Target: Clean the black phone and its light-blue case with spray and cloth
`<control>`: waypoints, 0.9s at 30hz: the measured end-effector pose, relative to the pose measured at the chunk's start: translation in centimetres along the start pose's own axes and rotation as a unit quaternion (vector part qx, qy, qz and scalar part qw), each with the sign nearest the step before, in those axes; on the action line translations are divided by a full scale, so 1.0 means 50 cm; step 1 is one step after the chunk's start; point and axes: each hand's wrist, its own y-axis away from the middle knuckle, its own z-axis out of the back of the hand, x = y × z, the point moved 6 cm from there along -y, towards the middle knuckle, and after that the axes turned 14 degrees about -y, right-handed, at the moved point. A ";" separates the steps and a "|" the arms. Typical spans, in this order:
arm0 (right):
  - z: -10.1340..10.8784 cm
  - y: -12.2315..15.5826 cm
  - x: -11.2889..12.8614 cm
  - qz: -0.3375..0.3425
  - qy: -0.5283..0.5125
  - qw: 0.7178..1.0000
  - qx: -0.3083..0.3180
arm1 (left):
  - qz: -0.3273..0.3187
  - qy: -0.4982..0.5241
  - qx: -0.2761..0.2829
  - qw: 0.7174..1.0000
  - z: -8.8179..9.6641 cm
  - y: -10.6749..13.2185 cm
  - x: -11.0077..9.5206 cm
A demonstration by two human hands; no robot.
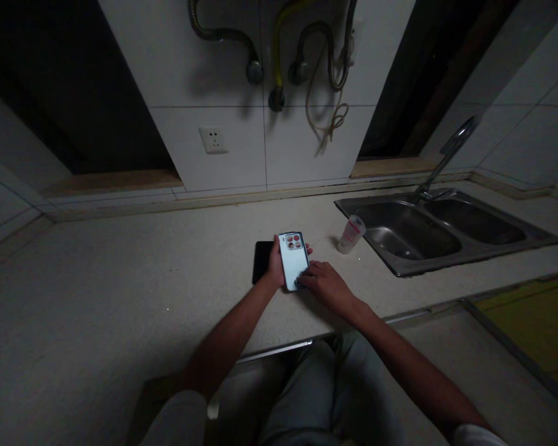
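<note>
Left of the double-bowl stainless-steel sink (418,265), a pale-blue rectangular phone (292,263) is resting in the left hand (275,266), which is gripping it from underneath. The right hand (326,282), fingers bent, is touching its lower end; whether it is pinching anything, I cannot tell. Farther from the sink, a flat black rectangular object (261,260) is lying partly hidden.

phone (294,262): pale blue | slab (261,260): black | cup (351,235): whitish, pink print
</note>
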 end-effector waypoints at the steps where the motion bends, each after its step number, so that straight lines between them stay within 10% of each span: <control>1: 0.007 -0.003 -0.009 -0.007 0.015 1.000 -0.009 | -0.004 -0.002 -0.005 1.000 0.001 -0.001 -0.002; 14: 0.065 -0.102 -0.115 -0.125 0.018 0.976 -0.180 | 0.063 -0.019 0.015 0.998 -0.008 -0.003 0.043; 27: -0.003 -0.130 -0.037 -0.075 -0.107 0.978 -0.162 | 0.053 -0.009 -0.035 0.998 0.012 -0.002 0.039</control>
